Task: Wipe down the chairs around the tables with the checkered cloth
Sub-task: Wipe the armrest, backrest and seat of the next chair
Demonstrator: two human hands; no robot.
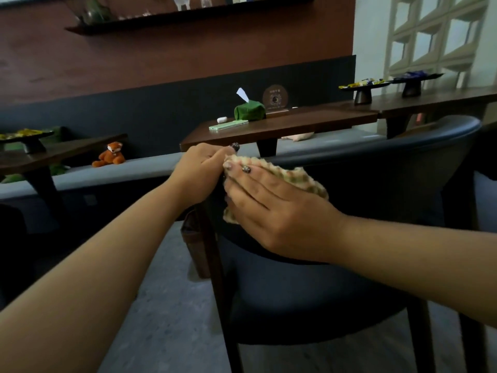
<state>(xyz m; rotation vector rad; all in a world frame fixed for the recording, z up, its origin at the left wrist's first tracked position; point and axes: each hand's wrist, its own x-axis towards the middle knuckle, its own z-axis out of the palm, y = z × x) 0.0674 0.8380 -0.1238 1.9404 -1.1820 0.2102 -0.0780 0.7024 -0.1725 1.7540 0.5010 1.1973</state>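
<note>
While both hands work the near-left end of the dark blue upholstered armchair, the wipe looks underway on this chair's armrest/back rail.

Left hand: fingers curled, gripping the rail end where it meets the dark wooden front leg; looks like it also pinches a corner of the cloth, can't confirm.
Right hand: fingers straight, flat, pressing the beige-and-green checkered cloth against the rail's inner face. Cloth is bunched, draped over the rail top, mostly under the palm.

Risks, judged from here:
- Cloth is crumpled, so contact area is small; strokes may leave the rail streaked or skip the outer face.
- Flat palm with no grip: on a fast stroke the cloth could slide out and drop to the seat or grey floor.
- Pushing along the rail may shift the chair toward the dark wooden counter behind; the mint-green phone near its left edge could get jolted.
- Seat, legs, other chairs look not yet done.
</note>
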